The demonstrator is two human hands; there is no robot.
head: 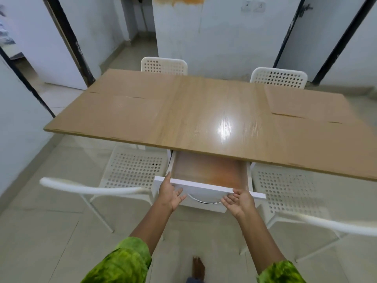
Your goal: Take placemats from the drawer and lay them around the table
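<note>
The white drawer (206,188) under the wooden table's (212,111) near edge stands pulled out. Its inside shows a blurred orange-brown surface, and I cannot tell whether that is a mat or the drawer's bottom. Flat brown placemats lie on the table top: on the left half (114,115) and on the right half (318,127). My left hand (171,193) rests against the left part of the drawer front with fingers apart. My right hand (239,201) is palm up just below the right part of the drawer front, fingers spread, holding nothing.
Two white perforated chairs stand at the near side, one left (130,170) and one right (285,190) of the drawer. Two more stand at the far side (164,65) (279,77). Walls and dark door frames surround the table. My bare foot (198,266) is on the tiled floor.
</note>
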